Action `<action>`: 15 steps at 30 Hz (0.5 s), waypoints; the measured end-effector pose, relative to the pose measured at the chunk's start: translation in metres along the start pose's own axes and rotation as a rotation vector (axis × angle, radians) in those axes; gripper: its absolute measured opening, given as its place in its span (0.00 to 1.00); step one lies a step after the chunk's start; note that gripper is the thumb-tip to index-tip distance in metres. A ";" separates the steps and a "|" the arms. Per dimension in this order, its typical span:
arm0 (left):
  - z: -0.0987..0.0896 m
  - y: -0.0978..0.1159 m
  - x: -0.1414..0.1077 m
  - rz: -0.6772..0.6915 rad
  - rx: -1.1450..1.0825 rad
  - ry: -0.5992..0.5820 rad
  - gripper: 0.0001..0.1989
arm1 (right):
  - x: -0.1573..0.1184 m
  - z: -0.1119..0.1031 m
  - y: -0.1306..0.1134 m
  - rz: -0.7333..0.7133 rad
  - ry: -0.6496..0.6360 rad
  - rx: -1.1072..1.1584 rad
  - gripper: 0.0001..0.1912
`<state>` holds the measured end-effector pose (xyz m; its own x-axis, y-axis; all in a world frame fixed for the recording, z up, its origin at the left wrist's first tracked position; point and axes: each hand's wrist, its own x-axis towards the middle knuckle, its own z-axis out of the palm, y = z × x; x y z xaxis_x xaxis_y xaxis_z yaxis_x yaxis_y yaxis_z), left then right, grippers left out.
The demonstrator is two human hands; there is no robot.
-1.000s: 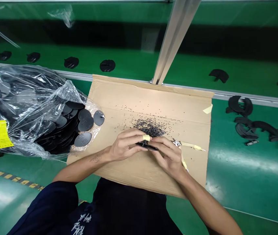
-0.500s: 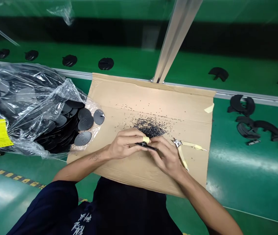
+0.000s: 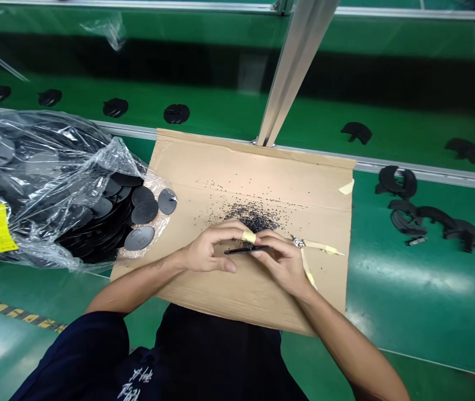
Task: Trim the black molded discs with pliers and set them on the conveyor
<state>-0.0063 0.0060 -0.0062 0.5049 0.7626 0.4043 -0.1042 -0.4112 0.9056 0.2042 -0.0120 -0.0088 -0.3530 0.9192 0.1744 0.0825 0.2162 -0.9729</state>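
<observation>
A thin black disc (image 3: 237, 250), seen almost edge-on, is held above the cardboard sheet (image 3: 221, 295). My right hand (image 3: 283, 259) pinches its right side between thumb and fingers. My left hand (image 3: 208, 250) has its fingertips at the far side of the disc, one wrapped in yellow tape, while its thumb stands apart below the near edge. Just beyond my hands lies a heap of tiny black bits (image 3: 254, 214), scattered over the cardboard. Cutting pliers (image 3: 321, 246) with yellowish handles rest open to the right of my right hand.
A clear plastic bag (image 3: 45, 167) of black discs lies at the left, with several discs (image 3: 139, 238) spilling onto the cardboard. Curved black parts (image 3: 407, 220) sit on the green surface at the right. A metal post (image 3: 287, 83) rises behind the cardboard.
My left thumb has come away from the disc and dropped lower. The disc has turned to lie more level, with more of its left end showing. The whole view has shifted slightly.
</observation>
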 end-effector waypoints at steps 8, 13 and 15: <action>0.008 -0.014 -0.002 -0.253 0.053 0.294 0.15 | -0.008 -0.032 -0.013 -0.085 -0.094 -0.555 0.20; -0.002 -0.022 0.000 -0.451 -0.107 0.403 0.18 | -0.049 -0.074 -0.016 0.053 -0.050 -1.104 0.32; -0.002 -0.023 0.000 -0.447 -0.125 0.419 0.17 | -0.064 -0.083 -0.013 0.111 -0.021 -1.188 0.32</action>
<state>-0.0055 0.0167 -0.0263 0.1466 0.9889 -0.0241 -0.0723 0.0350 0.9968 0.3029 -0.0461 0.0052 -0.3036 0.9490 0.0847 0.9206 0.3151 -0.2307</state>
